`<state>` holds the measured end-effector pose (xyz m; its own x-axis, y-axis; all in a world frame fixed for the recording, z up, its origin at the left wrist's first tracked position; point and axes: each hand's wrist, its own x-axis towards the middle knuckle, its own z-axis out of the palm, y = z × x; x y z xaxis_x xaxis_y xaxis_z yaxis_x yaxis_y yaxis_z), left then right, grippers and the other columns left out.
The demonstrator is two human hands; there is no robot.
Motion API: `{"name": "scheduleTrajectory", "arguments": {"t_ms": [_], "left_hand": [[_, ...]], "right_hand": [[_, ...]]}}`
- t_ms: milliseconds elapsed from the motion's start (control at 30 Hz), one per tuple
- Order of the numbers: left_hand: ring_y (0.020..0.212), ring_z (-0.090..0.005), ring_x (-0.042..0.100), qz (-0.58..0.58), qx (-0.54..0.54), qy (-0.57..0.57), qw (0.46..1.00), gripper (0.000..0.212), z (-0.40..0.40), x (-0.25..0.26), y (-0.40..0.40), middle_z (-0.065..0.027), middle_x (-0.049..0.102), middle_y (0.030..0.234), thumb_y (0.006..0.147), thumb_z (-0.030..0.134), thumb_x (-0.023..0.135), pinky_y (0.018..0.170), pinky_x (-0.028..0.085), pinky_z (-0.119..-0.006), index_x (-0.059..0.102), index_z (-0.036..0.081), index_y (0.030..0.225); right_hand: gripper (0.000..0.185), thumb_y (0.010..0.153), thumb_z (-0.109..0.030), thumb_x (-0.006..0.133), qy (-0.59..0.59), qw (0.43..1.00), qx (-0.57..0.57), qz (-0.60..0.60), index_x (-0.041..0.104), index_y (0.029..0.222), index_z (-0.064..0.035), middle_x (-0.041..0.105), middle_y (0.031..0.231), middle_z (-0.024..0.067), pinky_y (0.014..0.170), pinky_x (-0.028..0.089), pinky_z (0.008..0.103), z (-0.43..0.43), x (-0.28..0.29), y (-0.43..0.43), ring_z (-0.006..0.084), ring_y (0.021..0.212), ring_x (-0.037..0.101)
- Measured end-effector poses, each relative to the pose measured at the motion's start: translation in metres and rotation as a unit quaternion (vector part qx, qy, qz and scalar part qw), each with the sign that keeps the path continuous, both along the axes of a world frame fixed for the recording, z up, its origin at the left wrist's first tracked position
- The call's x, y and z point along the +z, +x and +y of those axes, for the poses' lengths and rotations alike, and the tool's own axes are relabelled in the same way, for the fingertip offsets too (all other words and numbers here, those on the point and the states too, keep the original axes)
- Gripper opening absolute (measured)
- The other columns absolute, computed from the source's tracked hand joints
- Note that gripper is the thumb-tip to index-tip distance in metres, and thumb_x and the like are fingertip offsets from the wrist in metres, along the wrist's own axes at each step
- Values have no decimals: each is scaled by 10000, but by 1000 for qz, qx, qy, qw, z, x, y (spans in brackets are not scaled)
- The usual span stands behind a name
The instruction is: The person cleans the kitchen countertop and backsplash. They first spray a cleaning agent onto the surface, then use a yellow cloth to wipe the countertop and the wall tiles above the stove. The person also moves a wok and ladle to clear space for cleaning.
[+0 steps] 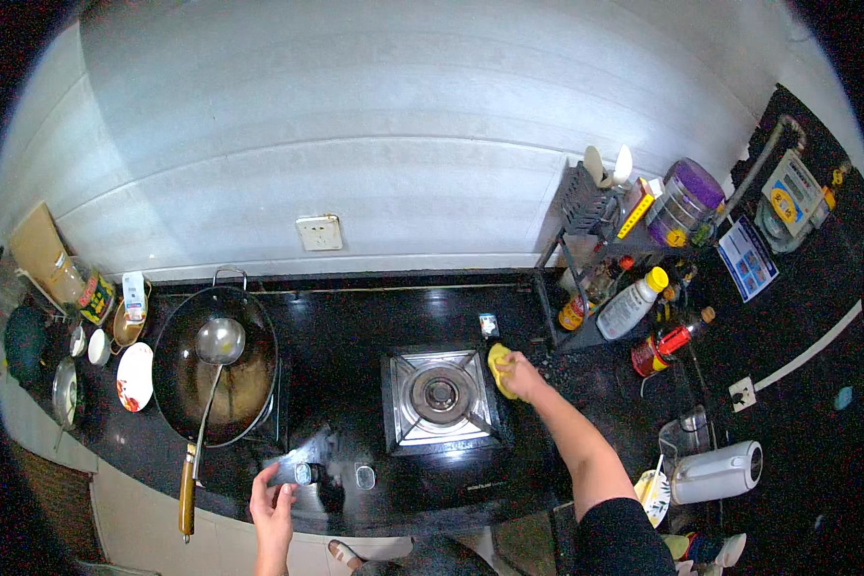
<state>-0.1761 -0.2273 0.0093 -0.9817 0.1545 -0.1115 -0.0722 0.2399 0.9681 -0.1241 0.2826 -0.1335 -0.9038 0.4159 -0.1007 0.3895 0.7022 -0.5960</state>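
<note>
My right hand (523, 378) presses a yellow cleaning cloth (502, 369) onto the black glass cooktop (338, 338), just right of the burner. That gas burner (441, 392) has a square metal drip tray and a bare pan support. My left hand (270, 500) is near the cooktop's front edge, fingers apart and holding nothing. Close to its fingertips is a control knob (306, 473); a second knob (365, 476) sits farther right. On the left burner rests a wok (180, 389) with brownish residue, and a wooden-handled ladle (220, 342) lies across it.
Beside the wok stands a white floral dish (135, 376). A black rack (569, 288) at back right holds bottles, with a purple-lidded jar (685, 201) on top. A red-labelled bottle (666, 345), a white electric appliance (716, 471) and a patterned plate (651, 497) stand at right.
</note>
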Motion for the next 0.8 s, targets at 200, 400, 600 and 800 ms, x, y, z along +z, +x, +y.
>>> {"name": "scheduleTrajectory", "arguments": {"t_ms": [200, 400, 600, 800], "left_hand": [[777, -129, 572, 14, -5, 28, 1000, 351, -3, -1, 7, -105, 539, 1016, 808, 30, 507, 608, 468, -228, 428, -26, 1145], [777, -130, 572, 5, 0, 34, 999, 352, -24, -9, 10, -100, 516, 1075, 811, 36, 516, 609, 471, -224, 425, -30, 1144], [772, -150, 586, 7, 13, -8, 1000, 349, -37, -5, 24, -120, 474, 1161, 823, 40, 491, 599, 478, -233, 408, -11, 1158], [785, -142, 572, -10, 26, 29, 999, 367, -40, -8, 25, -117, 477, 1139, 819, 74, 530, 593, 474, -235, 414, -19, 1155]], "right_hand": [[111, 700, -189, 598, 0, 989, 30, -145, 654, 725, -97, 614, 812, 137, 704, 484, 315, -42, 5, 79, 262, 749, 607], [213, 688, -144, 634, 29, 997, -64, 33, 643, 888, -72, 584, 953, 166, 792, 456, 313, -12, 22, 22, 262, 883, 575], [381, 719, -30, 531, 128, 990, 41, -32, 581, 1077, -151, 457, 1170, 152, 876, 411, 357, -32, -16, -23, 322, 983, 504], [289, 797, -228, 510, 161, 972, 157, -65, 574, 1060, -129, 486, 1130, 167, 867, 414, 366, -45, 12, 34, 325, 1000, 495]]}}
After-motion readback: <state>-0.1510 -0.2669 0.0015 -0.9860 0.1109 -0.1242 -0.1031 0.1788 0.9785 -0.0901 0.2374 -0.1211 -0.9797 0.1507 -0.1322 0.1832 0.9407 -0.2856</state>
